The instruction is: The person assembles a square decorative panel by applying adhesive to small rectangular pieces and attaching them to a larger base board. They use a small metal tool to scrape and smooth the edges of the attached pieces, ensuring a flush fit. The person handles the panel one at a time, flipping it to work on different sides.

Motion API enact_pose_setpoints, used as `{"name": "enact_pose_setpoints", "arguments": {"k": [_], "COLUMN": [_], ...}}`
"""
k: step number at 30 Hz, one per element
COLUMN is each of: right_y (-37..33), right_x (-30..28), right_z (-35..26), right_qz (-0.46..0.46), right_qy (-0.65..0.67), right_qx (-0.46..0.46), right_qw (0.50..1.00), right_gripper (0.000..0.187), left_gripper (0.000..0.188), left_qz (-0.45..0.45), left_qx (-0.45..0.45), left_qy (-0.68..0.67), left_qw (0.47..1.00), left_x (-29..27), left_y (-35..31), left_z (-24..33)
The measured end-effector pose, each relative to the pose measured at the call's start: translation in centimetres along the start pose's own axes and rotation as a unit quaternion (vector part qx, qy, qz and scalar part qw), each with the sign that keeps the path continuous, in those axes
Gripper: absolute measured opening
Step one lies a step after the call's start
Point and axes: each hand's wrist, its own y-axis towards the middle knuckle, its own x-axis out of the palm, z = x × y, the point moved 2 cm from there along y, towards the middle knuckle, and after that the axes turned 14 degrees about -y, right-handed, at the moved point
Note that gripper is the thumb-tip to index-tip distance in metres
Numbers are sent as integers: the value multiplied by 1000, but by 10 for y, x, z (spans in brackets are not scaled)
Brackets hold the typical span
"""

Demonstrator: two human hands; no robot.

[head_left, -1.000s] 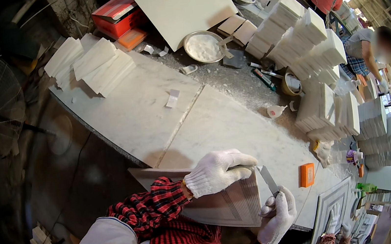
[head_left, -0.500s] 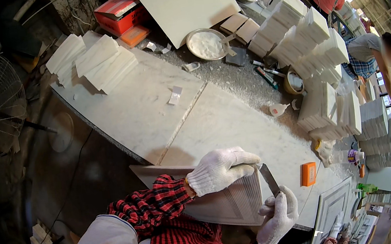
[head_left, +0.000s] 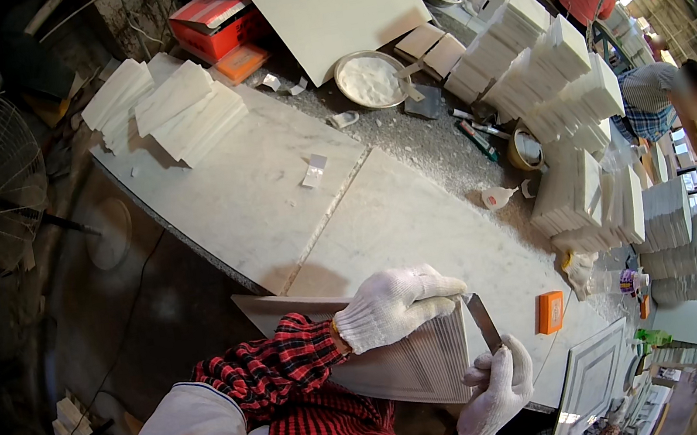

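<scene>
My left hand (head_left: 397, 306), in a white knit glove, is closed over the upper edge of a grooved pale stone panel (head_left: 421, 366), thumb on the near side. The panel stands tilted at the table's near edge, between me and the tabletop. My right hand (head_left: 498, 384), gloved too, is closed around the lower end of a flat metal scraper blade (head_left: 484, 323). The blade slants up and left, its tip close to my left fingertips and the panel's corner. Whether the tip touches the panel I cannot tell.
Marble-topped table (head_left: 272, 170) bears stacked white tiles (head_left: 189, 111), an orange box (head_left: 550, 311) and a small foil piece (head_left: 313, 170). Beyond are a bowl of white powder (head_left: 370, 80), a funnel (head_left: 498, 197) and tall tile stacks (head_left: 569, 188). A framed panel (head_left: 594, 379) leans at right; a co-worker (head_left: 658, 93) bends beyond.
The blade has shifted very slightly; my hands stay almost in place. Another person's gloved hands at the lower right have moved down from the framed panel. The far-right co-worker's arm has shifted.
</scene>
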Motion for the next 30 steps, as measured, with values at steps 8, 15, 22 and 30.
{"name": "enact_pose_setpoints", "arguments": {"k": [8,15,22,30], "right_y": [-5,-6,7,12], "right_x": [0,-4,-11,-8], "right_z": [-1,2,2,9], "right_qz": [16,30,11,-24], "right_qy": [-30,-67,1,38], "right_qx": [-37,-84,-9,24], "right_qw": [999,994,1000,999], "right_gripper": [24,22,24,25], "left_gripper": [28,28,30,31], "left_qz": [0,4,21,26], "left_qx": [-11,3,51,87], "left_qy": [-12,26,25,32], "left_qw": [1000,1000,998,995], "left_x": [1,1,4,5], "left_y": [0,-1,-3,-3], "left_z": [0,0,-9,-14]}}
